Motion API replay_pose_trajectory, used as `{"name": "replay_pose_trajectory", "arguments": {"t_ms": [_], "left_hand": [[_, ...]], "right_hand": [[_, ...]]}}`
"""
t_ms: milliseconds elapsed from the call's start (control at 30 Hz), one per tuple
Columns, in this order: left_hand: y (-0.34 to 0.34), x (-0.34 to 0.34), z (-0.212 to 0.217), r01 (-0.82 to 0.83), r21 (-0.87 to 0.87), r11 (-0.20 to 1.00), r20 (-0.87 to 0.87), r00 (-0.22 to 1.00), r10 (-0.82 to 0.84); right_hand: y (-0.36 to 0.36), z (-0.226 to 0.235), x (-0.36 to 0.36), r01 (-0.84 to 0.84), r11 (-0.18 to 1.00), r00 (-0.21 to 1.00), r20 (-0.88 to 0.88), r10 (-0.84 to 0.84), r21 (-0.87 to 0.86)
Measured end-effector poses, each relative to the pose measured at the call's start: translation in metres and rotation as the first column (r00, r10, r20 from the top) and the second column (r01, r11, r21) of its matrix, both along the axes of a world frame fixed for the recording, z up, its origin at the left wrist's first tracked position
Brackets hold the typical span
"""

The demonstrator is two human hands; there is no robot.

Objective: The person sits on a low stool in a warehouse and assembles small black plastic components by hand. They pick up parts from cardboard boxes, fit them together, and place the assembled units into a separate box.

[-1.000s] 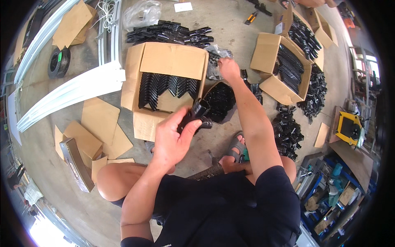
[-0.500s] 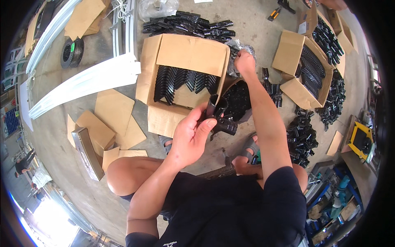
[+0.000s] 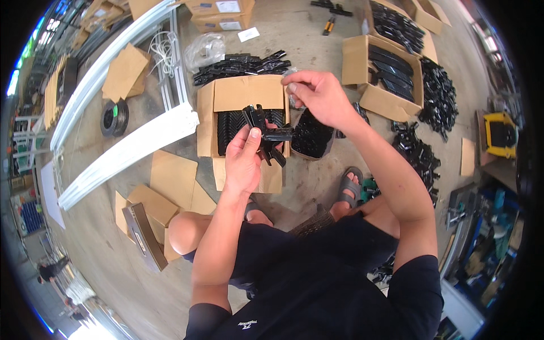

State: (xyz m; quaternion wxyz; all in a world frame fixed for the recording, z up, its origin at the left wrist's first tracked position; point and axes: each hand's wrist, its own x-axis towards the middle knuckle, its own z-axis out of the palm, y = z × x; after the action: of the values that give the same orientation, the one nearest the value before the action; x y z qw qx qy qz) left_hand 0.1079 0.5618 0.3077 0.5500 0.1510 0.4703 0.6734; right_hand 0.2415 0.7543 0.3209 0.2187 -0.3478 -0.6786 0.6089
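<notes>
My left hand is closed around a black tubular connector with several short branches, held up over an open cardboard box. Rows of black angled parts fill the part of the box that shows behind the hand. At the box's far right corner, my right hand has thumb and forefinger pinched together; whatever lies between them is too small to make out. Its fingertips are beside a clear plastic bag, partly hidden by the hand. Below it stands a container of small black pieces.
Black parts are piled beyond the box, near crumpled clear plastic. Another open carton and heaps of black fittings lie at the right. Flattened cardboard and a long white panel occupy the left floor.
My right hand has drawn back a little from the clear bag, its fingers now pinched. The connector in my left hand has turned. The whole view has shifted with my head.
</notes>
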Motion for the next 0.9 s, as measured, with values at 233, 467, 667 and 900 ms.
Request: {"name": "replay_pose_trajectory", "arguments": {"t_ms": [233, 467, 667, 900], "left_hand": [[-0.015, 0.034, 0.021, 0.283, 0.031, 0.958, 0.109, 0.952, -0.285], [-0.027, 0.031, 0.018, 0.233, -0.046, 0.971, 0.016, 0.973, -0.232], [-0.031, 0.0, 0.003, 0.157, -0.082, 0.984, -0.093, 0.982, -0.164], [-0.024, -0.004, 0.016, 0.107, -0.084, 0.991, -0.142, 0.983, -0.119]], "right_hand": [[-0.072, 0.031, 0.051, 0.052, 0.999, 0.993, -0.105, -0.052, -0.004], [-0.048, -0.021, 0.093, 0.171, 0.972, 0.984, 0.07, -0.161, -0.16], [-0.06, -0.134, 0.117, -0.175, 0.952, 0.852, 0.522, 0.019, 0.251], [-0.165, -0.273, 0.098, -0.568, 0.807, 0.578, 0.776, 0.253, 0.16]]}}
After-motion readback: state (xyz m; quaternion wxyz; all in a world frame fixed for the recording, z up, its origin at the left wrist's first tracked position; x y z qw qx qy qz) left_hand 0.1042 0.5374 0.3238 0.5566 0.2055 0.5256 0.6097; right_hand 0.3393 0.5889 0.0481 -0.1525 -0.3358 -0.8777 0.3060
